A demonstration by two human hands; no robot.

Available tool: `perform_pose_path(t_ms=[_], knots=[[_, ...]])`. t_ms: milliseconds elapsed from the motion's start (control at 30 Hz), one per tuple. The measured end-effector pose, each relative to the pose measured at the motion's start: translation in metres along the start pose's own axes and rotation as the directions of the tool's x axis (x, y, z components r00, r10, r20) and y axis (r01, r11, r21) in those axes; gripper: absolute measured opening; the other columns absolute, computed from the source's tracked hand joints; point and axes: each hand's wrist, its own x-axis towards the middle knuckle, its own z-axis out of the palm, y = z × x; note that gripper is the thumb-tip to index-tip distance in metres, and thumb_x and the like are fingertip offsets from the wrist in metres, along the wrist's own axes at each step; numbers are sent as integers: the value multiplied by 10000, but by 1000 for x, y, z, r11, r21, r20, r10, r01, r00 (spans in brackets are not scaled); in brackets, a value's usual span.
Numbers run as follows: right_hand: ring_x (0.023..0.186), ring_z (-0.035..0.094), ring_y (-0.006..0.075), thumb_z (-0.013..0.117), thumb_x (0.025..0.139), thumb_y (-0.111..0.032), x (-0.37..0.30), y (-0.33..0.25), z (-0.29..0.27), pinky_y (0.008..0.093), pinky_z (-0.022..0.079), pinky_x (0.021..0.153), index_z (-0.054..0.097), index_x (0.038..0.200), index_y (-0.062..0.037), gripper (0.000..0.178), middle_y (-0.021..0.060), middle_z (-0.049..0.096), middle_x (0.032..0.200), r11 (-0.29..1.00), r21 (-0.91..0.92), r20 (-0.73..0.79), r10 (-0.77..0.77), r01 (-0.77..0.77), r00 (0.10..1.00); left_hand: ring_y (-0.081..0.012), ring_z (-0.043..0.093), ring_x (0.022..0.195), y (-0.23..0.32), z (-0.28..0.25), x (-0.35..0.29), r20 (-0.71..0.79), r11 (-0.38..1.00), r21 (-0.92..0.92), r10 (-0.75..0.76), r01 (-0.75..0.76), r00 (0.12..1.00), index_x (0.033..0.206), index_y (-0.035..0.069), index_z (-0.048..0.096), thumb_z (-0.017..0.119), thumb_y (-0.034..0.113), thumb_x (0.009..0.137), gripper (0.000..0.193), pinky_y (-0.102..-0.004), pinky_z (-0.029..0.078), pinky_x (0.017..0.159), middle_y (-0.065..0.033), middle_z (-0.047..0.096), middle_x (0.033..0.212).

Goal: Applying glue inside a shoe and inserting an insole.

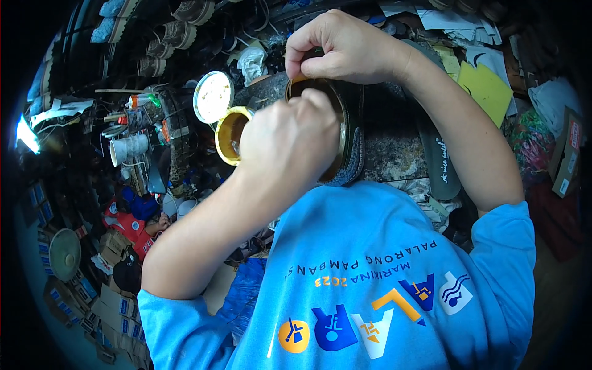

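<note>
A dark piece with a wide round mouth (352, 117) and a brownish inside lies in front of my chest. I cannot tell whether it is a shoe upper or a container. At its far edge, my right hand (348, 49) pinches the rim between thumb and finger. My left hand (290, 132) reaches over the mouth with the fingers curled. Its fingertips and anything in them are hidden. Just left of that hand stands a yellow tub (227, 135), partly covered by it. The tub's round pale lid (213, 97) hangs open beside it.
A dark sole-shaped piece (441, 169) lies by my right forearm, near yellow sheets (486, 92). A white cup (128, 150) and tools clutter the left. Shoes (179, 34) stand at the far left. A person in red (131, 225) is at the left, near stacked boxes (117, 308).
</note>
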Motion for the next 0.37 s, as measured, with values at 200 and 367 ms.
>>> perform_pose_path(t_ms=[200,367], knots=[[770,702,145,637,858,-98,0,4,2,293,560,735,774,930,-9,179,84,757,828,1000,19,-13,-20,20,1000,-298,718,544,13,-21,-25,-40,970,-223,87,-93,995,808,-29,599,568,93,848,132,-401,580,473,-158,666,629],[772,708,152,643,863,-97,0,6,-1,294,570,753,774,934,-5,175,94,764,846,1000,-6,-23,-28,28,999,-370,725,586,-9,-19,-12,-24,956,-284,66,-70,998,919,-74,617,658,116,825,215,-425,607,542,-205,686,664]])
